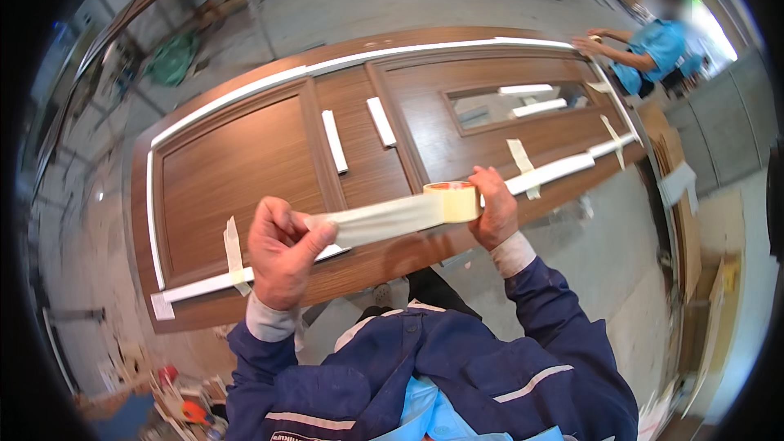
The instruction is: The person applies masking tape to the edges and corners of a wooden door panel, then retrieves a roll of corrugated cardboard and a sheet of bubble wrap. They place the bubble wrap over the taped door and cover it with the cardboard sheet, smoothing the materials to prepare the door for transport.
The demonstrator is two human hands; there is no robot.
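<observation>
A strip of cream masking tape (384, 222) is stretched between my two hands above the near edge of a brown panelled wooden door (245, 171). My left hand (286, 249) pinches the free end between thumb and fingers. The tape roll (457, 202) is gripped by its side in my right hand (496, 208). White foam strips (551, 175) run along the door's border, with short pieces of tape (235, 253) laid across the near ones. Behind the tape and my hands, part of the near strip is hidden.
Loose white strips (335, 141) lie on the door's middle and over its window opening (490, 110). At the far right corner a person in a light blue shirt (653, 49) has both hands at the door's edge. Boards (686, 220) lean on the right; scraps (175, 408) lie lower left.
</observation>
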